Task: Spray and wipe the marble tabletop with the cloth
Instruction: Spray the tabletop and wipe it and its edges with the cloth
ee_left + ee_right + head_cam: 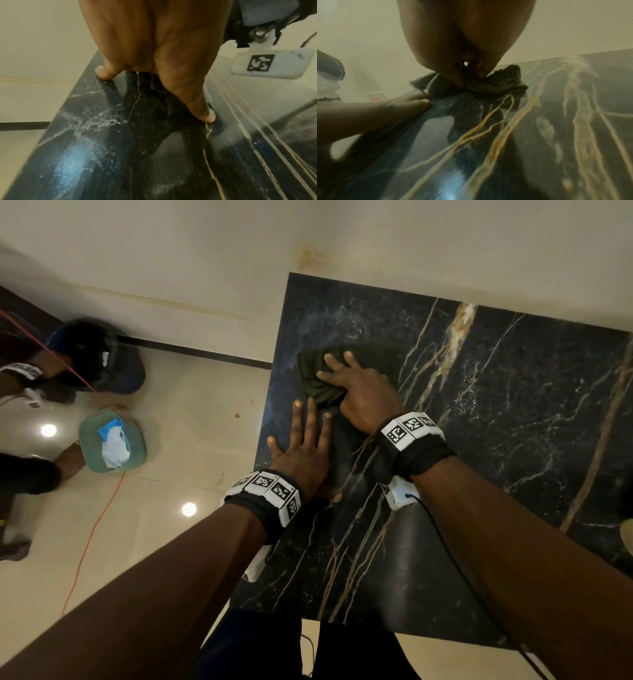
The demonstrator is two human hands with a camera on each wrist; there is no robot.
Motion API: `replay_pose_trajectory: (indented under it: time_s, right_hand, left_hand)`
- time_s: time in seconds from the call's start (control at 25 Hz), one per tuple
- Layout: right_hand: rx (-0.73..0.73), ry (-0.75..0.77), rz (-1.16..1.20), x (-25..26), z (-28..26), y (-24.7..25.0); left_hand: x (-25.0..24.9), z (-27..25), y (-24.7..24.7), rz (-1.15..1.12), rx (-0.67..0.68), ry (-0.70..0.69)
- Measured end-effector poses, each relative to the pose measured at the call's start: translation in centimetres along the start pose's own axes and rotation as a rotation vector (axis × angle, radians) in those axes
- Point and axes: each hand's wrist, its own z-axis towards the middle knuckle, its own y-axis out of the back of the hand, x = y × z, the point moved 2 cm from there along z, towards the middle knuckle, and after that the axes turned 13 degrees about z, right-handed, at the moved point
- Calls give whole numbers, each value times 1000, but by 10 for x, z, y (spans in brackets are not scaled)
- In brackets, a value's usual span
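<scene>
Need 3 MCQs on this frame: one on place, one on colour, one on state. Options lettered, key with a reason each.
1. Where does the crumpled dark green cloth lie on the black gold-veined marble tabletop?
A. near its far left corner
B. hanging off its near edge
C. on the floor beside it

2. What colour is the small bucket on the floor, the one holding blue and white rags?
A. red
B. green
C. yellow

3. What is the left hand doing?
A. squeezing a spray bottle
B. gripping the cloth
C. resting flat on the marble, fingers spread

Key:
1 A: the head view shows the cloth under the right hand near that corner.
2 B: its rim and wall read green.
3 C: head and left wrist views show straight fingers on the stone, holding nothing.
</scene>
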Motion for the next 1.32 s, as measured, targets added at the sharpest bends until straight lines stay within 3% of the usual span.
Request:
replay_pose_trajectory:
  time_s: [0.16, 0.28, 0.48, 0.68, 1.0, 1.32]
  right_hand:
    - [-34, -58, 23, -4, 40, 24]
    - [-22, -77, -82, 18, 45, 15]
    - [114, 100, -110, 29, 36, -1]
    - [21, 3, -47, 24, 75, 35]
    - [86, 69, -81, 37, 53, 2]
    - [-9, 28, -82, 40, 118, 34]
  left_hand:
    - [1, 1, -2, 14, -12, -1]
    - [-1, 0, -2, 19, -2, 13]
    - [-2, 0, 1, 2, 21, 2]
    - [0, 1, -2, -7, 9, 1]
    - [-1, 1, -1, -4, 19, 7]
    - [0, 1, -2, -7, 15, 0]
